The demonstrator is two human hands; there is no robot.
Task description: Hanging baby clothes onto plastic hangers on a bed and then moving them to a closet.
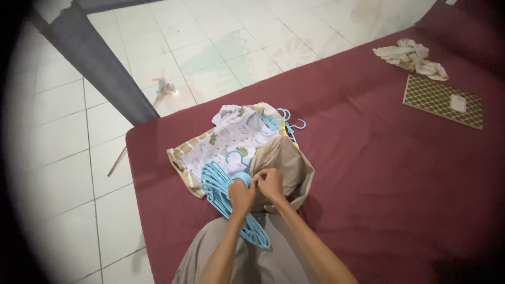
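Both hands [258,184] pinch a beige garment [284,163] over blue hangers [221,192] (prob. hooking one); stack may snag w/ fabric.

One head-worn camera looked steeply down, close above the hands at six o'clock, over the mattress [368,173] toward the tiled floor [210,47] at twelve.

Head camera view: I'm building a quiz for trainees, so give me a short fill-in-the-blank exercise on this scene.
1. The left hand and right hand pinch a ____-coloured garment.
2. The stack of hangers by the hands is light ____.
3. The mattress is covered in ____ fabric.
4. The checked notebook lies beside a crumpled ____ cloth.

Missing words: beige; blue; maroon; white
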